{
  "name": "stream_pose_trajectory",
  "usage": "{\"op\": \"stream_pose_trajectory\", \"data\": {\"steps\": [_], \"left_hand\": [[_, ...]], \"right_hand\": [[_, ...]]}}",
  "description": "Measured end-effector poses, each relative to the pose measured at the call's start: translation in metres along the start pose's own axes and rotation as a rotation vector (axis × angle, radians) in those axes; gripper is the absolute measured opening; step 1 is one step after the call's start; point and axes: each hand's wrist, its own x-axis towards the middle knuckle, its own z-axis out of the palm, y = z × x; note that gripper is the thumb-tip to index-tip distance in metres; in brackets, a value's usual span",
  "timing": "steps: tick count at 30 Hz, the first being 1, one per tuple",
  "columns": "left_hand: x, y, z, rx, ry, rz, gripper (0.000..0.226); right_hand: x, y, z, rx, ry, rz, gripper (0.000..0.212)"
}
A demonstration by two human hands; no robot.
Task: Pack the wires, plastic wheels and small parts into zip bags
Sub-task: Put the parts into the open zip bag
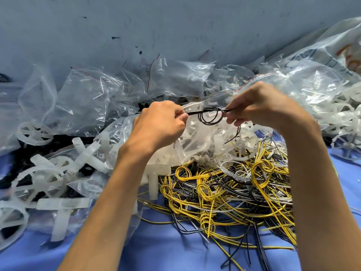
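From my feed I see both hands raised above the heap, with a black wire (211, 116) stretched between them. My left hand (158, 122) pinches one end of it between thumb and curled fingers, and my right hand (259, 106) pinches the other side the same way. Between the two grips the wire is wound into a small coil of several loops, and a loose tail hangs down below the right hand. Directly under the hands lies a tangled pile of wires (224, 190), yellow, black and white, many of them wound into small loops, resting on the blue desk (172, 251). Behind and to the left of that pile, clear zip bags (88, 98) are heaped in a crumpled mass against the grey-blue wall (136, 26); some have red seal lines. Translucent white plastic wheels (33, 133) lie among the bags at left, some inside bags, and more are piled at the far right. A white cross-shaped plastic part (86, 153) sits left of my left forearm. I cannot make out any small parts.
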Motion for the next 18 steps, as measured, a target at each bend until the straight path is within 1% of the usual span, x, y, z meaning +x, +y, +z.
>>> {"op": "stream_pose_trajectory", "data": {"steps": [4, 7, 9, 11, 13, 15, 16, 18], "left_hand": [[-0.001, -0.007, -0.005, 0.056, 0.052, -0.03, 0.026], [-0.001, -0.007, -0.006, 0.035, 0.044, -0.015, 0.028], [0.0, -0.008, -0.007, 0.034, 0.013, -0.011, 0.028], [0.0, -0.012, -0.011, -0.022, -0.029, -0.017, 0.029], [-0.002, -0.011, -0.016, -0.153, -0.082, -0.021, 0.028], [-0.005, -0.005, -0.016, -0.271, -0.129, -0.007, 0.025], [-0.005, -0.001, -0.014, -0.268, -0.14, 0.009, 0.024], [-0.005, 0.009, -0.005, -0.175, -0.14, 0.042, 0.023]], "right_hand": [[0.0, 0.009, -0.008, -0.001, 0.146, 0.074, 0.008], [0.0, 0.014, -0.011, -0.042, 0.223, 0.095, 0.016], [0.0, 0.016, -0.01, -0.074, 0.222, 0.072, 0.018], [0.0, 0.015, -0.007, -0.048, 0.14, 0.044, 0.016], [-0.001, 0.009, -0.002, 0.027, -0.013, 0.033, 0.014], [-0.001, 0.0, 0.006, 0.086, -0.144, 0.014, 0.018], [-0.001, -0.005, 0.01, 0.087, -0.184, -0.005, 0.024], [-0.001, -0.017, 0.019, 0.047, -0.213, -0.047, 0.047]]}}
